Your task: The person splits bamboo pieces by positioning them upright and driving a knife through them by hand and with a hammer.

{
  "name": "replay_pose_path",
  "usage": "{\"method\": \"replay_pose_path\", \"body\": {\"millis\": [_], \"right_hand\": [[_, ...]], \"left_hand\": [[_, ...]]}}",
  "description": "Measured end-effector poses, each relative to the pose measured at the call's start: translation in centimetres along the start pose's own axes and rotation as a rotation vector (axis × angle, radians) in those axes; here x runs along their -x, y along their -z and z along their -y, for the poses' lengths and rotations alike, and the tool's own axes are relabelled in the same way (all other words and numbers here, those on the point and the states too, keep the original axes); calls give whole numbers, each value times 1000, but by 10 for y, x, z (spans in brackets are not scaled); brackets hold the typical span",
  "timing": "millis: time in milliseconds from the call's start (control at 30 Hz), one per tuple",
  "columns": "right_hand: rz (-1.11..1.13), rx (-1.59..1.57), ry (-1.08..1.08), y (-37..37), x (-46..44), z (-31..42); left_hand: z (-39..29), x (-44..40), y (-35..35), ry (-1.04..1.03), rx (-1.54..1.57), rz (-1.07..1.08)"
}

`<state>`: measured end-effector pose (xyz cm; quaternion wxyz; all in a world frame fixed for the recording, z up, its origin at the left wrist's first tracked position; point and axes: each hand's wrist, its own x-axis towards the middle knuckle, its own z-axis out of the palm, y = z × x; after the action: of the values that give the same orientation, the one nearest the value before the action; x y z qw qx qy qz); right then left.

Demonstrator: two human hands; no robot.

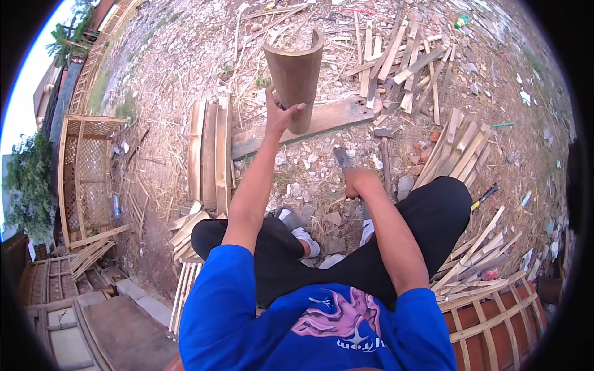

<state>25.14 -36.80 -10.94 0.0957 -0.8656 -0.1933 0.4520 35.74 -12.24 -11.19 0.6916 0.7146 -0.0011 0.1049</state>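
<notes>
My left hand (283, 115) grips the lower part of a split bamboo piece (294, 77), a wide curved half tube standing nearly upright above a wooden plank (331, 119). The thumb lies across its outer face. Lower and to the right, my right hand (361, 182) is closed around the handle of a tool with a flat dark blade (341, 157), which points up and to the left. The blade is apart from the bamboo. A hammer (385, 148) lies on the ground just right of the blade.
Long split bamboo pieces (210, 148) lie left of the plank. Bundles of strips (458, 145) are at the right, with more strips (405, 62) scattered beyond. A yellow-and-black tool (486, 196) lies beside my right knee. Lattice panels (90, 176) stand at the far left.
</notes>
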Motion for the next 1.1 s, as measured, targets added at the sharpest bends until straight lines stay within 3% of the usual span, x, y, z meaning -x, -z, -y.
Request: {"method": "replay_pose_path", "body": {"millis": [200, 400, 600, 700, 800, 933, 967, 1067, 1100], "right_hand": [[29, 8, 3, 3, 4, 2], [-13, 4, 4, -5, -1, -1], [-2, 36, -25, -3, -3, 0], [9, 54, -31, -2, -4, 3], [-6, 42, -12, -7, -11, -1], [-31, 57, -8, 5, 11, 0], [-52, 56, -9, 2, 10, -1], [-68, 48, -13, -6, 4, -6], [-44, 47, -13, -5, 4, -7]], "left_hand": [[7, -3, 19, -114, -101, -20], [5, 3, 40, 39, -184, -48], [-49, 14, 12, -334, 43, -227], [-63, 20, 18, -117, 1, -97], [-75, 26, 13, -134, 105, -126], [-64, 29, 34, -383, -38, -222], [-60, 28, 41, -381, -107, -201], [-49, 18, 55, -391, 88, -327], [-70, 22, 46, -438, -14, -366]]}}
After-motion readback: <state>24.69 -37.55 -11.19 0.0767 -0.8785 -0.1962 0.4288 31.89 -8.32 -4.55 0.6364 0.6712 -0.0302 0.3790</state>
